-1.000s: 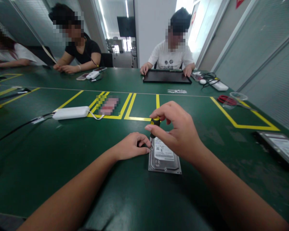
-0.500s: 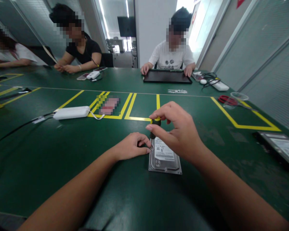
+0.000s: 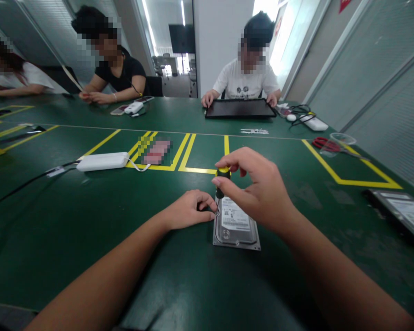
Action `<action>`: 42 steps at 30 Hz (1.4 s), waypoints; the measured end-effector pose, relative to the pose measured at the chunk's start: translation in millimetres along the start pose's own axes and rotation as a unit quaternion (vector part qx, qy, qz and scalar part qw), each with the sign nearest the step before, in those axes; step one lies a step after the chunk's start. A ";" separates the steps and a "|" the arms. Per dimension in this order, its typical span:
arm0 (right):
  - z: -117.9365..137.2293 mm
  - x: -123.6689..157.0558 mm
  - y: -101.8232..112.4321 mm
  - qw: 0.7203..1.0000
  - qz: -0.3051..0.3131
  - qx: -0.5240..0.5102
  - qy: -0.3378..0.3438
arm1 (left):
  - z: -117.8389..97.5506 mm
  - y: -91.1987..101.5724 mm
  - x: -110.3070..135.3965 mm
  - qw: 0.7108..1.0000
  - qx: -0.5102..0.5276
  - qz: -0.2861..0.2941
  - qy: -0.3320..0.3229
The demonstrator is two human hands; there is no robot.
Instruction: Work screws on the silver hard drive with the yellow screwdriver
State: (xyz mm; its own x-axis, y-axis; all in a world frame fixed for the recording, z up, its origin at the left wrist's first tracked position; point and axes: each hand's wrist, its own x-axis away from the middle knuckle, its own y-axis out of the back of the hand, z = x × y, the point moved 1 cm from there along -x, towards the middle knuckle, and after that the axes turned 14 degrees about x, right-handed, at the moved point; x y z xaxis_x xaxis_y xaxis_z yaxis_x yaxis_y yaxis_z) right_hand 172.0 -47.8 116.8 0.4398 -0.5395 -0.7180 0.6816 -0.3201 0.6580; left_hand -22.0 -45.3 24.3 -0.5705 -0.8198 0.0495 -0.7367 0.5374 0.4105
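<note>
Hard drive point(image 3: 235, 225) flat on the green table point(image 3: 179, 276), long axis running near to far. Left hand point(image 3: 189, 210) nearer, right at the drive's left edge, half-curled; can't tell whether it grips anything. Right hand point(image 3: 260, 188) above the drive's right side, thumb and fingertips closed round a screwdriver point(image 3: 221, 189), which stands near upright over the drive's left edge. Tip's seating too small to tell.
</note>
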 end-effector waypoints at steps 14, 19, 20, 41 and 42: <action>1.6 0.0 0.8 1.000 0.008 -0.029 -0.006 | 0.7 0.1 0.0 1.000 -0.005 -0.011 -0.008; 1.9 -0.4 2.3 1.000 0.010 -0.016 0.005 | 0.7 -0.2 0.1 1.000 0.006 -0.006 -0.002; 2.0 -0.7 2.4 1.000 0.008 -0.014 0.008 | 1.1 -0.3 0.1 1.000 0.009 -0.006 -0.001; 3.2 0.2 0.4 1.000 0.004 -0.009 -0.001 | 1.5 -0.7 -0.1 1.000 0.012 -0.005 0.000; 3.4 0.2 0.5 1.000 0.003 -0.004 0.001 | 1.3 -0.7 0.1 1.000 0.014 -0.007 0.001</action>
State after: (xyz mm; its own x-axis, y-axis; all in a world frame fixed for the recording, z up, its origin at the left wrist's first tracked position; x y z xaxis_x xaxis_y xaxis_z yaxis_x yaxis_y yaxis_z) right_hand 170.4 -50.7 117.7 0.4451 -0.5402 -0.7142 0.6833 -0.3106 0.6608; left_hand -22.0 -45.5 22.8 -0.5586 -0.8282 0.0455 -0.7549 0.5304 0.3858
